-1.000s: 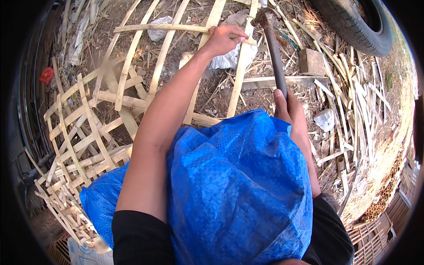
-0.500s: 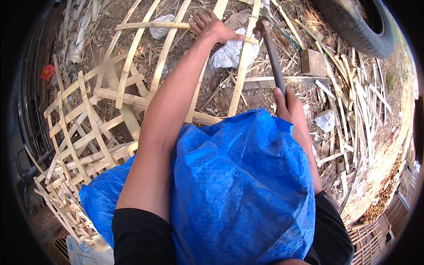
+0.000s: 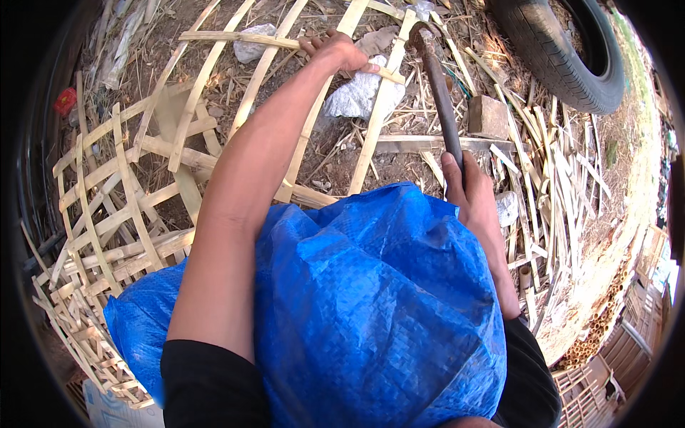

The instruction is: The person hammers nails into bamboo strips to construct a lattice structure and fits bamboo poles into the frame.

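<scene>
My left hand (image 3: 335, 53) is closed on a pale bamboo strip (image 3: 239, 36), which lies crosswise over several longer upright strips of an open weave. Its right end (image 3: 392, 75) rests over one upright strip (image 3: 380, 121), above a whitish stone (image 3: 353, 96). In my right hand (image 3: 469, 187) is a dark hook-ended tool (image 3: 446, 114), gripped by its handle. Its rusty curved end points away from me, just right of that upright strip. A blue tarp sheet (image 3: 378, 307) covers my lap and hides the near ends of the strips.
Woven bamboo lattice (image 3: 121, 192) curves up at the left. A tyre (image 3: 553, 60) stands at the far right, with a brownish block (image 3: 489, 116) nearer. Loose bamboo slivers (image 3: 556, 171) litter the right side. A flat bar (image 3: 435, 145) lies beyond my right hand.
The view has shifted slightly, so most things sit further left. Both hands keep their grips, and the tool's curved end shows more plainly now beside the upright strip.
</scene>
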Motion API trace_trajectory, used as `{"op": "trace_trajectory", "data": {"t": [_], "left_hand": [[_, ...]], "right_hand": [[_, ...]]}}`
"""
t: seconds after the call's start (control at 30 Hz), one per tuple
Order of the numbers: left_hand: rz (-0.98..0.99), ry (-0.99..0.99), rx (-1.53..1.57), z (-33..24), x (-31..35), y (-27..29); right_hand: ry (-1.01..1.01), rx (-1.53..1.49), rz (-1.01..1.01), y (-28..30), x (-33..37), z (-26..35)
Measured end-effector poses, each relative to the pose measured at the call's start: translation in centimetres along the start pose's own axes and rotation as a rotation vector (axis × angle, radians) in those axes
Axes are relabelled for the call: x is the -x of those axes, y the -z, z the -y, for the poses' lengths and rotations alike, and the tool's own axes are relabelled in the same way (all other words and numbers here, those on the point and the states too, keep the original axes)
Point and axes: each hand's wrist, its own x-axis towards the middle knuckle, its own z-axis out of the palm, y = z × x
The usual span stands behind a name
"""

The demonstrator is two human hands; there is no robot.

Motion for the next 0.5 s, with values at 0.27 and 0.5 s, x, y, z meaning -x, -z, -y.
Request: {"op": "trace_trajectory", "data": {"t": [0.27,0.5], "left_hand": [[-0.042,-0.027,-0.002,0.1,0.0,-0.1],[-0.036,-0.021,-0.008,-0.9,-0.2,-0.6]], "right_hand": [[-0.004,-0.087,-0.034,-0.7,-0.8,-2.2],[-0.001,-0.152,-0.096,-1.9,-1.1,-3.8]]}}
